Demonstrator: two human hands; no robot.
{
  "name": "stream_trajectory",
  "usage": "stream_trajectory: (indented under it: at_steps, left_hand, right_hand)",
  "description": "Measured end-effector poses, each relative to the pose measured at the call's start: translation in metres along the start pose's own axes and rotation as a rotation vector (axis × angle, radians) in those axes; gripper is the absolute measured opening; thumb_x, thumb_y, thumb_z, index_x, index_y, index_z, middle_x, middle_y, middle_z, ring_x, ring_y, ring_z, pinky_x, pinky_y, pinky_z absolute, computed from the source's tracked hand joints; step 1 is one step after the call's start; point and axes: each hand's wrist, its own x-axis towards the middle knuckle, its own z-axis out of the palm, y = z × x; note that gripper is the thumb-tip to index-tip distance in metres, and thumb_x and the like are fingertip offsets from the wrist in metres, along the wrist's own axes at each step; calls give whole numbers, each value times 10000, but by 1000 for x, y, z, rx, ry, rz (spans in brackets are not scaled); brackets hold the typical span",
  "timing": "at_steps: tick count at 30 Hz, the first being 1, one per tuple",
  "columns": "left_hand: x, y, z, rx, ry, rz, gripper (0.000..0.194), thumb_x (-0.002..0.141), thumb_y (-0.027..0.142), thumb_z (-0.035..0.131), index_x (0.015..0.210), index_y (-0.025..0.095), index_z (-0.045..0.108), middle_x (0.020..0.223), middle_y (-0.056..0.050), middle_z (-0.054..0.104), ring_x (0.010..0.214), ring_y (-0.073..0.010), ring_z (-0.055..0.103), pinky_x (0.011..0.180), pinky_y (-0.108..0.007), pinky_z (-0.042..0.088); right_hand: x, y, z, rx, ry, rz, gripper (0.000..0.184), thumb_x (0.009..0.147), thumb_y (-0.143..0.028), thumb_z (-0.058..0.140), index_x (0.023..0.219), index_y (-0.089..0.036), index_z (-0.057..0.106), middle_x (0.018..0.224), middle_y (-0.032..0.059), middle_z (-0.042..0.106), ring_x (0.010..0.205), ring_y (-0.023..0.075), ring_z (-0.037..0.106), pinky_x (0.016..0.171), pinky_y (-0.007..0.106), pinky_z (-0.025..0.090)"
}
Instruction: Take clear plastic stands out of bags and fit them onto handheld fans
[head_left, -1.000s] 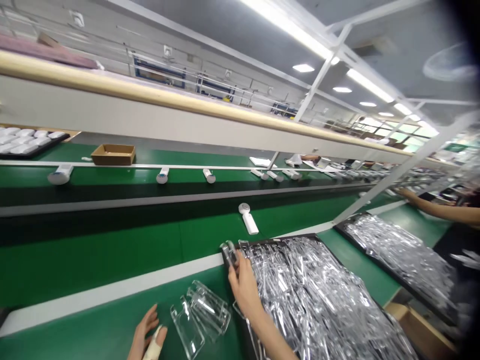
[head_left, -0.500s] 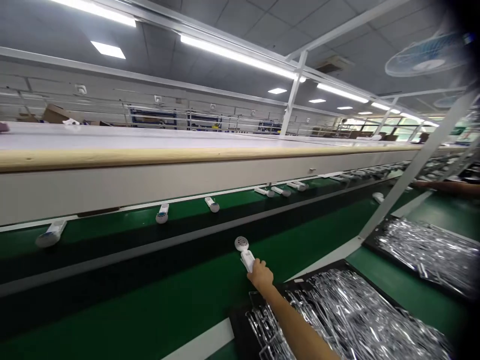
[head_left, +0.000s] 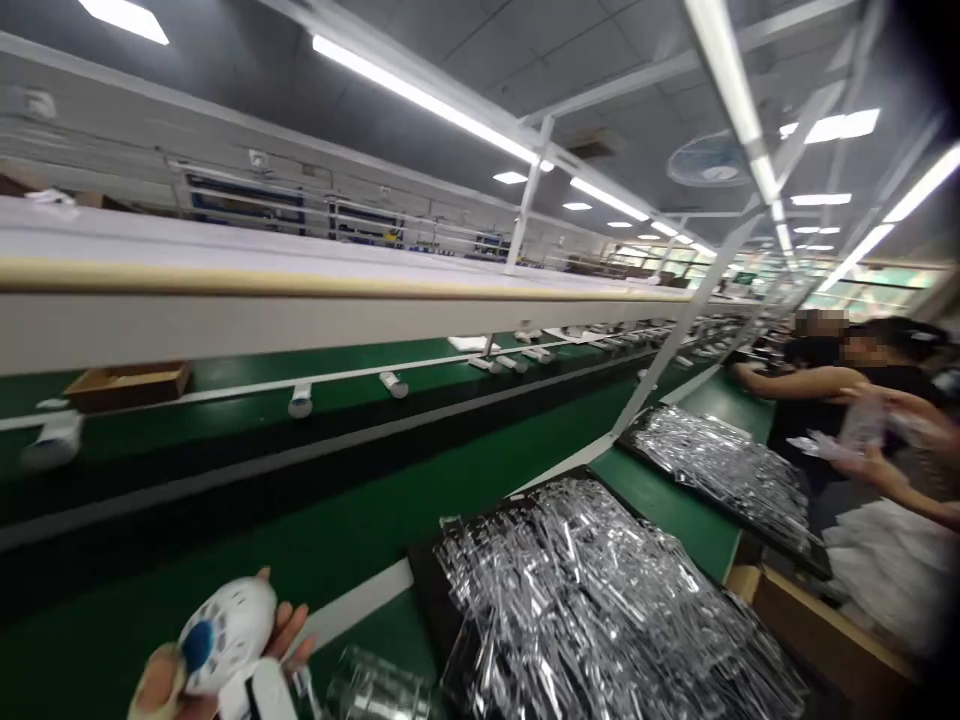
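Observation:
In the lower left corner I hold a small white handheld device (head_left: 238, 618) with a round head, slots and a blue disc. My left hand (head_left: 169, 685) is closed around it, with a beige-covered thumb at the left and bare fingers showing on the right. The device's lower end is cut off by the frame edge. Beside it lies a clear plastic piece (head_left: 379, 688). A big pile of clear plastic pieces (head_left: 592, 600) fills the black tray (head_left: 429, 600) to the right. I cannot see my right hand.
Similar white devices (head_left: 300, 400) lie spaced along the green conveyor belt (head_left: 450, 460). A cardboard box (head_left: 129, 388) sits by the far side. A slanted white post (head_left: 671, 345) rises beyond the tray. Co-workers (head_left: 862, 400) are at the right, near a second tray of clear pieces (head_left: 720, 460).
The white device has come off the belt, nearer and to the lower left. My right arm has left the view and my left hand has appeared. The view has swung right, showing co-workers.

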Motion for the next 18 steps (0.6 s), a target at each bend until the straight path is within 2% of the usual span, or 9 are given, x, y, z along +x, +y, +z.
stream_trajectory:
  at_steps: [1, 3, 5, 6, 9, 11, 13, 15, 18]
  left_hand:
    - [-14, 5, -2, -67, 0, -23, 673, 672, 740, 453, 1182, 313, 558, 1017, -95, 695, 1036, -351, 592, 831, -513, 501]
    - [-39, 16, -1, -338, 8, -71, 676, 632, 594, 645, 1183, 220, 528, 906, -97, 712, 980, -338, 623, 843, -476, 511]
    - [-56, 24, 4, -434, 83, -103, 605, 624, 421, 732, 1137, 173, 530, 878, -85, 708, 920, -287, 651, 820, -400, 529]
    - [-62, 26, 6, -465, 82, -125, 576, 635, 402, 732, 1118, 164, 529, 866, -86, 704, 887, -275, 661, 802, -386, 533]
    - [-77, 28, 8, -496, 26, -158, 551, 674, 456, 696, 1098, 149, 525, 871, -104, 692, 844, -264, 668, 765, -370, 536]
    - [-88, 27, 6, -486, 2, -127, 579, 679, 478, 688, 1128, 158, 509, 903, -103, 686, 864, -258, 660, 765, -354, 531]
    - [-97, 26, 2, -468, 6, -76, 592, 683, 464, 693, 1161, 180, 491, 934, -90, 677, 894, -242, 650, 778, -331, 524]
    - [-104, 28, -3, -455, 12, -26, 582, 691, 444, 696, 1176, 204, 480, 955, -76, 667, 910, -228, 642, 786, -313, 518]
    - [-111, 33, -9, -459, 31, 9, 572, 685, 419, 709, 1174, 231, 479, 958, -58, 657, 892, -212, 644, 781, -305, 518]
  right_hand:
    - [-14, 3, 11, 2, -25, 14, 328, 667, -434, 639, 957, -281, 620, 638, -25, 552, 569, 165, 561, 513, 282, 457]
    - [-35, 2, 23, -3, -38, 15, 422, 715, -469, 592, 1089, -273, 588, 712, -8, 563, 620, 166, 560, 582, 290, 470]
    - [-47, -5, 28, -110, 40, -32, 521, 766, -500, 529, 1232, -269, 516, 752, 5, 551, 632, 175, 546, 625, 304, 474]
    - [-52, -7, 30, -211, 81, -83, 560, 780, -509, 511, 1288, -276, 472, 774, 14, 547, 646, 188, 546, 640, 313, 476]
    - [-63, -7, 47, -551, 165, -291, 593, 808, -517, 489, 1361, -339, 373, 893, 46, 539, 738, 236, 574, 638, 332, 485]
    - [-69, 2, 66, -719, 242, -410, 571, 836, -510, 457, 1374, -366, 335, 947, 66, 521, 768, 253, 587, 591, 335, 491]
    - [-70, 14, 84, -839, 365, -482, 572, 863, -511, 399, 1401, -368, 269, 934, 80, 509, 727, 254, 588, 508, 331, 481]
    - [-70, 25, 98, -915, 454, -523, 576, 874, -512, 362, 1415, -365, 225, 947, 98, 508, 755, 272, 588, 488, 339, 486]
    - [-72, 31, 111, -931, 495, -556, 557, 893, -481, 338, 1420, -371, 195, 1119, 124, 499, 989, 323, 548, 690, 429, 523]
